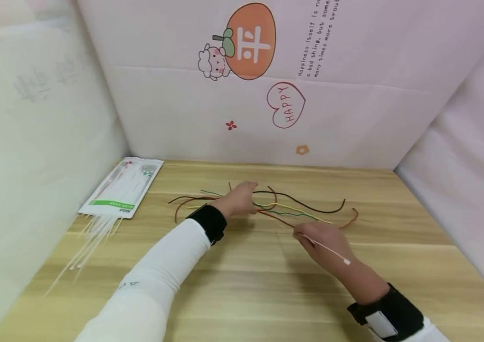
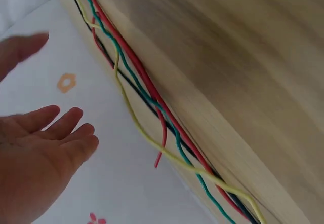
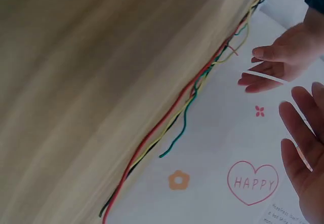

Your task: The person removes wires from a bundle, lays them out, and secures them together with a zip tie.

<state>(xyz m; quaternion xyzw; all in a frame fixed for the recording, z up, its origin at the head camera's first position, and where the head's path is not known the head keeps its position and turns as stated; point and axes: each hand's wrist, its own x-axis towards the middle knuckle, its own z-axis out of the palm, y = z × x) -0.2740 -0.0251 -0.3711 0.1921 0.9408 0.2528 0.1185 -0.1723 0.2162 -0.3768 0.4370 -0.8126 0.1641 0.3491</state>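
Observation:
Several thin wires in red, green, yellow and black lie loosely bunched across the wooden table. My left hand is over the middle of the bunch in the head view, hiding part of it. Its fingers and thumb stand apart with nothing between them in the left wrist view. Near the bunch's right part, my right hand holds a white cable tie between its fingers. The tie's small square head points back toward the wrist. In the right wrist view the right-hand fingers look fairly straight.
A white and green packet lies at the table's left, with several white cable ties sticking out toward me. White printed sheeting walls off the back and both sides. The wooden table extends in front of the wires.

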